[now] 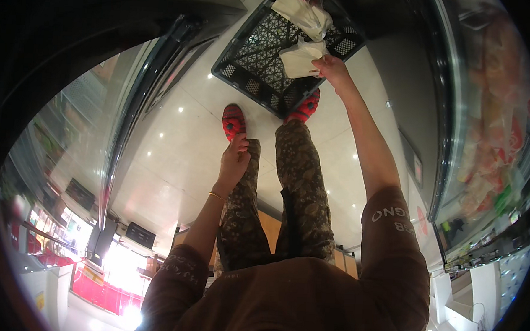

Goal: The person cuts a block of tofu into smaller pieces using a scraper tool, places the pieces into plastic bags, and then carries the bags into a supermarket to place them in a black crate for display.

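My right hand (334, 72) reaches forward and pinches the corner of a white package in clear plastic (301, 60). That package is at the near right side of a black plastic crate (251, 83) with a lattice floor. Farther back in the crate lies another white package in a clear plastic bag (300, 14); what is inside both cannot be made out. Down by my left knee, my left hand (235, 160) has its fingers curled in, with nothing visible in them. A thin bracelet (217, 196) circles that wrist.
The crate rests on a pale tiled floor (182, 131), partly over my right red shoe (307, 106). My left red shoe (234, 120) stands beside it. A glass-fronted display case (85, 126) flanks the left; another glass case (488, 131) with blurred packaged goods flanks the right.
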The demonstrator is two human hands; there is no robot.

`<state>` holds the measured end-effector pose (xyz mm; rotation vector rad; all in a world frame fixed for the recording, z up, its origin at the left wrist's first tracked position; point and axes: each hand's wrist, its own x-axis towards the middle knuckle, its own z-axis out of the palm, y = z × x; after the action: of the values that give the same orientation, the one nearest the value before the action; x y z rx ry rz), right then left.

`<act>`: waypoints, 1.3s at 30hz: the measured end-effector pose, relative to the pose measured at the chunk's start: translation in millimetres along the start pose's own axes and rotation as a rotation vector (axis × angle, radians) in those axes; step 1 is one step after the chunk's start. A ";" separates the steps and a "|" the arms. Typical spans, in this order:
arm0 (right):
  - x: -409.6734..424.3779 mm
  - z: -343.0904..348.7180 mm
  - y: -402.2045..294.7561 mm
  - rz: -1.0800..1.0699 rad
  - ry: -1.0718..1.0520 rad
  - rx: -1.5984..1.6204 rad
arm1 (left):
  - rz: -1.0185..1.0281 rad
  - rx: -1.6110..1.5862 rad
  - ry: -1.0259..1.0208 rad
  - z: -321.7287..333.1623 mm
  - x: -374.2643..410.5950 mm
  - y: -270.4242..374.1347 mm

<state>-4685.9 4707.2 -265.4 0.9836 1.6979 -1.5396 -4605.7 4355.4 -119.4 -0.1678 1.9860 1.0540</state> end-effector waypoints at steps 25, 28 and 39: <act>20.4 -54.1 -34.7 -0.103 0.172 -0.747 | -0.020 -0.047 -0.081 29.6 6.0 43.8; 11.5 -60.9 -36.1 -0.119 0.220 -0.691 | -0.037 -0.052 -0.076 29.3 7.0 46.7; 23.9 -67.4 -48.6 -0.249 0.177 -0.707 | 0.035 -0.012 -0.045 38.1 13.2 50.1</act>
<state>-4738.0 4775.1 -252.8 0.5549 2.3201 -0.8669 -4613.6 4418.4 -108.9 -0.1154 1.9487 1.0831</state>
